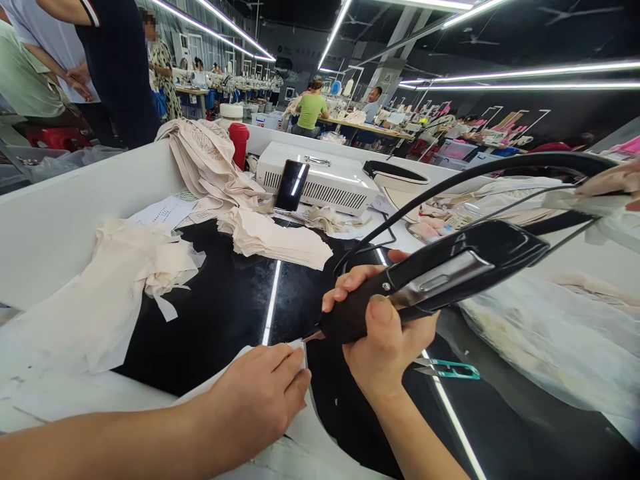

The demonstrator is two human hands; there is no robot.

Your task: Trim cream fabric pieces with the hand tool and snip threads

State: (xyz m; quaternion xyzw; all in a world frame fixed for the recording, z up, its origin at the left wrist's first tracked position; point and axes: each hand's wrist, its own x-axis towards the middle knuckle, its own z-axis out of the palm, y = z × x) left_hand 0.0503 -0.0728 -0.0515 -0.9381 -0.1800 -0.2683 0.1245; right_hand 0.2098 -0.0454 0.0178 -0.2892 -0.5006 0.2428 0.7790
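My right hand [387, 333] is wrapped around a black corded hand tool [425, 270] with a long metal lever, something like a hot knife. The tool points down and left, and its copper-coloured tip [314, 336] meets the edge of a pale fabric piece [316, 427]. On that same edge, just left of the tip, the fingers of my left hand [267, 393] are closed together and press on the fabric. What lies under those fingers is hidden. Teal thread snips [453, 369] rest on the black tabletop [220, 313], right of my right wrist.
Stacked cream fabric pieces [280, 237] lie ahead, with a crumpled cream pile [125, 280] at left. A phone [292, 187] leans on a vented white box [320, 177]. The tool's black cable [450, 177] arches right, above a plastic bag [550, 333]. People work at sewing machines beyond.
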